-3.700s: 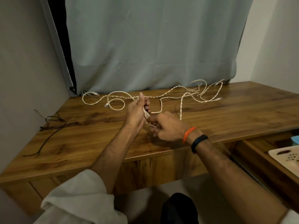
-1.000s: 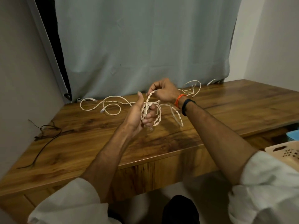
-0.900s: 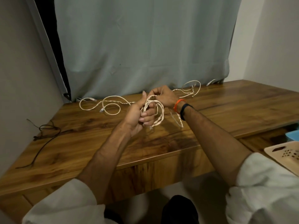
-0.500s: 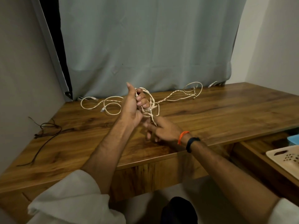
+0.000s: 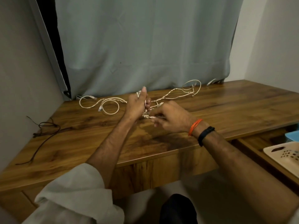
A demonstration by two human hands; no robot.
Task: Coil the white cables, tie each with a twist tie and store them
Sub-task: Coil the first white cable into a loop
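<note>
Head view: my left hand [image 5: 136, 105], frame centre, thumb up, closes its grip round a bundle of white cables [image 5: 146, 110]. My right hand [image 5: 171, 118] pinches a strand just right of it. Loose cable trails across the desk [image 5: 226, 110] toward upper left and upper right.

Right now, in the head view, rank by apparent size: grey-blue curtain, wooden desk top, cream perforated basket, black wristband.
1. Grey-blue curtain and wooden desk top: look alike in extent, so unranked.
2. Cream perforated basket, cut off by the frame edge.
3. Black wristband.
</note>
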